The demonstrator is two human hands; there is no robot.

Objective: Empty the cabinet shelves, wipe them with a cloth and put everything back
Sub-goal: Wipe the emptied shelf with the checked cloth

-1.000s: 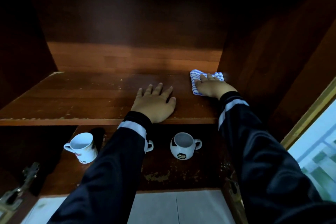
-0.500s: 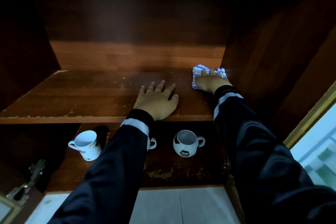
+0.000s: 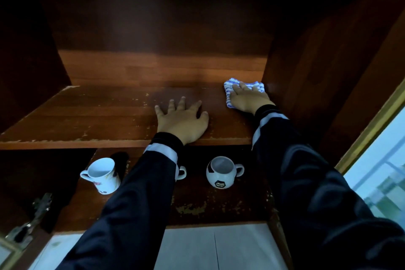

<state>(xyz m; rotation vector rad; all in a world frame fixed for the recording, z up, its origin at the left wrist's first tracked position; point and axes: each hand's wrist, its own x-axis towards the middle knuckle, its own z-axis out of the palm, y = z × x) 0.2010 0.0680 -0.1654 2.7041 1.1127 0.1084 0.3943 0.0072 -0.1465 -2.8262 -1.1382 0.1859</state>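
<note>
A dark wooden cabinet is open before me. Its middle shelf (image 3: 92, 120) is bare wood. My right hand (image 3: 247, 98) presses a blue-and-white striped cloth (image 3: 230, 86) flat on the shelf's far right corner, against the side wall. My left hand (image 3: 183, 119) lies palm down with fingers spread near the shelf's front edge, holding nothing. On the lower shelf (image 3: 197, 206) stand a white printed mug (image 3: 101, 175) at the left and a round football-patterned mug (image 3: 220, 174) at the right. A third mug's handle (image 3: 182, 172) shows behind my left sleeve.
The cabinet's right wall (image 3: 317, 68) stands close beside the cloth. A metal door hinge (image 3: 32, 219) sits at the lower left. A window with a gold frame (image 3: 372, 129) is at the right. White tiles (image 3: 214, 247) show below the cabinet.
My right hand has pushed the cloth a little further back and right into the shelf corner. My left hand has stayed flat on the shelf.
</note>
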